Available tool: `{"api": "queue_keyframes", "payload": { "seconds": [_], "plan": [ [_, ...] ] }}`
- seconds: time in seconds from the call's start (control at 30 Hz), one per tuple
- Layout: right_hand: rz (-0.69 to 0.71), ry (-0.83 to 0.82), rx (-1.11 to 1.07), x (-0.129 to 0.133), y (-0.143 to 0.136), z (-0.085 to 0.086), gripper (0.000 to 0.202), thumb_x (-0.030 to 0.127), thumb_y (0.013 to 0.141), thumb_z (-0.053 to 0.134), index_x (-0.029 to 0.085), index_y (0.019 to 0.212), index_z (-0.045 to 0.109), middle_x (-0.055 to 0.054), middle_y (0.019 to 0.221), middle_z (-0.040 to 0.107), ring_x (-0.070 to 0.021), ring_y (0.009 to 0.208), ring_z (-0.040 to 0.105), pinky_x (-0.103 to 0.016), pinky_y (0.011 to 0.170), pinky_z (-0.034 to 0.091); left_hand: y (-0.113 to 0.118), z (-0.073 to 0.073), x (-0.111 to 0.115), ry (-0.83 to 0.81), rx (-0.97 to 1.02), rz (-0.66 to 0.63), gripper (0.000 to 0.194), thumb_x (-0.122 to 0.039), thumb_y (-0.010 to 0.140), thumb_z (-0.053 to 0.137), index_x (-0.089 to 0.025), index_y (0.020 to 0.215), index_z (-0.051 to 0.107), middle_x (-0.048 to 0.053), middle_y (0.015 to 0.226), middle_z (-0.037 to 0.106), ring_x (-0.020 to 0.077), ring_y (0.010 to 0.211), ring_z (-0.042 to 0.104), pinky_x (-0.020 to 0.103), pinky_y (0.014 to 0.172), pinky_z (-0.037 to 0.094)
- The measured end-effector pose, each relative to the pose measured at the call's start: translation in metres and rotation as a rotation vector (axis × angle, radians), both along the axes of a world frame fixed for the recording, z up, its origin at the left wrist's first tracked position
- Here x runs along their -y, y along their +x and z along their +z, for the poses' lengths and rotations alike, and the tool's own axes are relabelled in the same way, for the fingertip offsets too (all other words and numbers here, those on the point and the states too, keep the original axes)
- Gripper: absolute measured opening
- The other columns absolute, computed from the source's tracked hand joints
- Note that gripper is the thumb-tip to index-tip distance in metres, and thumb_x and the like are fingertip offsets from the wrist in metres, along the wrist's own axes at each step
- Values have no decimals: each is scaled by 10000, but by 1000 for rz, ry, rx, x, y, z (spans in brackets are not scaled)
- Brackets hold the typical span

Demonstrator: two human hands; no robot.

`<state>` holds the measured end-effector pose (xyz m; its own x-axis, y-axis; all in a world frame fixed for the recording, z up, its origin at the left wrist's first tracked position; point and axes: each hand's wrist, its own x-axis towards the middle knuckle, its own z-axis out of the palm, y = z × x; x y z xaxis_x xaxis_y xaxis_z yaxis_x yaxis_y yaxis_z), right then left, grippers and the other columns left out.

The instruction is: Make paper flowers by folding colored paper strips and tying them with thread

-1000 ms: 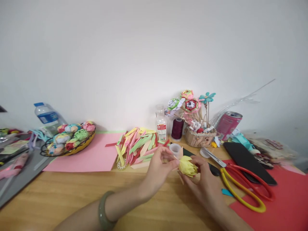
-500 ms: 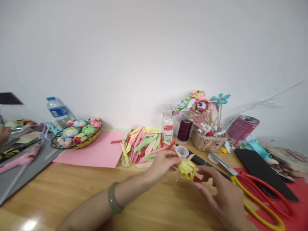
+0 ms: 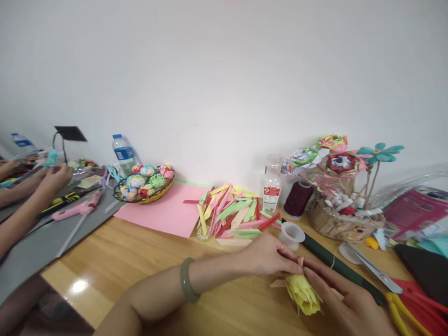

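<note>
Yellow flower (image 3: pixel 304 295) pinched below left hand (image 3: pixel 268 255), seemingly touching right hand (image 3: pixel 345 296).

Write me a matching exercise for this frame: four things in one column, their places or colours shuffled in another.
1. Yellow flower
2. Thread spool
3. Bangle
4. Blue-capped bottle

A. Greyish green, worn on an arm
B. Behind the shallow black-and-yellow basket
C. Between the fingers of the left hand and the right hand
D. Dark purple

Right pairs: 1-C, 2-D, 3-A, 4-B
</note>
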<state>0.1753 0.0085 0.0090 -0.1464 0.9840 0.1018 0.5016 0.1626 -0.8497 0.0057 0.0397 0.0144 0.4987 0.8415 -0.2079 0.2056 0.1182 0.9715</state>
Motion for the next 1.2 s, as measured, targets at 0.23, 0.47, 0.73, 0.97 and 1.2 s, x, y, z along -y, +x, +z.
{"api": "queue_keyframes", "payload": {
  "seconds": [0.23,0.47,0.73,0.97,1.2],
  "plan": [
    [14,19,19,-4,9,-13,339,469,653,609,262,907,696,-63,1004,676,-307,949,607,-406,786,513,2,-2,-3,-36,35,94,300,-287,566,695,-124,818,709,21,710,654,132,652,548,250,694,429],
    [-30,-163,-143,-2,4,-10,322,448,616,660,238,858,690,-59,893,704,-272,812,646,-343,718,525,2,-3,-4,26,29,81,214,-306,562,697,-123,673,680,-1,635,593,111,617,503,223,600,395],
    [54,-293,-331,4,-3,7,288,462,617,664,181,655,614,-15,652,644,-169,615,584,-261,571,459,-3,9,-3,-88,118,-48,166,-261,576,680,-119,641,623,-15,618,564,86,582,503,230,613,392],
    [64,-283,-403,8,-4,13,280,445,624,661,172,664,609,-6,637,617,-144,585,556,-247,539,432,-4,16,-1,-313,255,-91,178,-226,542,696,-117,628,585,-8,604,565,86,574,535,238,603,409],
    [44,-319,-473,6,-4,14,257,406,603,691,171,683,626,-5,626,624,-132,561,555,-240,523,426,-3,13,1,-349,282,-63,189,-196,526,696,-110,641,573,-7,603,573,85,552,537,241,570,409]
  ]
}}
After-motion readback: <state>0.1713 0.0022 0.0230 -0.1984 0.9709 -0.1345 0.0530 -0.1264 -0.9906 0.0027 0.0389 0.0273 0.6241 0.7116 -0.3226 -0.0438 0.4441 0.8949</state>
